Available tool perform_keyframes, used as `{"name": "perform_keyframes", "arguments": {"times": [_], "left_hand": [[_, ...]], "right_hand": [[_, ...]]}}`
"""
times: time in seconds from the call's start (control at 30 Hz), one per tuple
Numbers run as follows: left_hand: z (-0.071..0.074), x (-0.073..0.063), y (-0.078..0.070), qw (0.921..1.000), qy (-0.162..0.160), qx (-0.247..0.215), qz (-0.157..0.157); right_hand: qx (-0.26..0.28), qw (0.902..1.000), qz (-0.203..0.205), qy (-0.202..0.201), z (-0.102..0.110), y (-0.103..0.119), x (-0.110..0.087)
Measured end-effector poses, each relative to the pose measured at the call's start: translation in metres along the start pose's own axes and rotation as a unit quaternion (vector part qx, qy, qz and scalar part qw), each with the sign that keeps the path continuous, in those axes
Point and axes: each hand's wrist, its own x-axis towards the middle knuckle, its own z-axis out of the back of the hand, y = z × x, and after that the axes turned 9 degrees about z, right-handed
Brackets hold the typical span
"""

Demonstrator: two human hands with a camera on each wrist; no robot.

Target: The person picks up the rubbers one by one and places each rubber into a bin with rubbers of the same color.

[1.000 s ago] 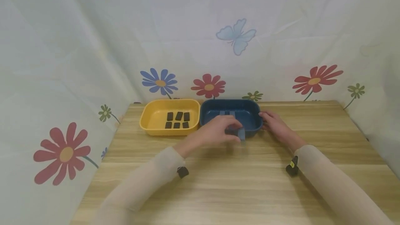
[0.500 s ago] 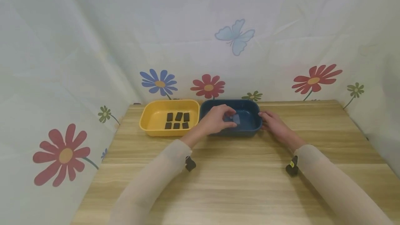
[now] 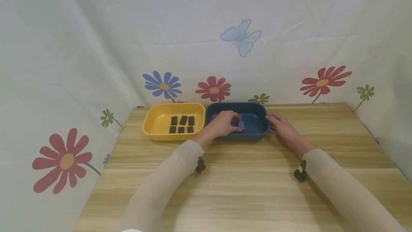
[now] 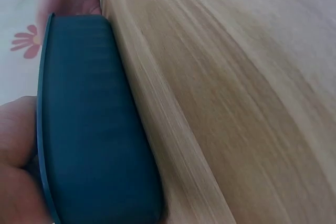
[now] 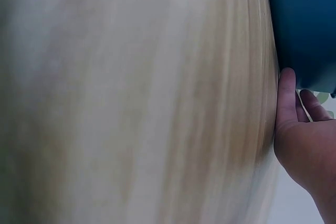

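Note:
My left hand (image 3: 223,124) reaches over the near side of a dark blue tray (image 3: 254,136). Thumb and fingers pinch a small flat blue-grey block (image 3: 241,125) low inside it; in the left wrist view the tray's wall (image 4: 94,119) hides the block. At the tray's right end is my right hand (image 3: 284,130), its fingertips against the end wall and rim. From the right wrist, the fingers (image 5: 286,95) look straight and touch the tray's end. The left hand covers part of the tray floor.
A yellow tray (image 3: 157,136) stands side by side with the blue one on the left, with several small black blocks (image 3: 183,120) in two rows. Both trays sit at the back of the wooden table (image 3: 244,185), in front of a flower-print curtain (image 3: 193,46).
My left hand has carried the blue-grey block from the near edge of the blue tray up and into it, then slightly left. The right hand has stayed at the tray's end.

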Motion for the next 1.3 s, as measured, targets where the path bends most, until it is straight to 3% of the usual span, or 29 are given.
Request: {"name": "perform_keyframes", "arguments": {"times": [0.43, 0.7, 1.3], "left_hand": [[-0.005, 0.01, 0.005, 0.9999, 0.009, 0.01, -0.006], [-0.005, 0.009, 0.015, 0.9995, 0.022, 0.015, 0.015], [-0.01, 0.015, 0.016, 0.9988, 0.016, 0.046, 0.002]], "right_hand": [[0.007, 1.0, -0.001, -0.007, 0.002, -0.002, -0.001], [0.006, 1.0, 0.001, -0.006, -0.001, -0.002, -0.001], [0.006, 1.0, 0.002, -0.004, -0.003, 0.0, 0.0]]}}
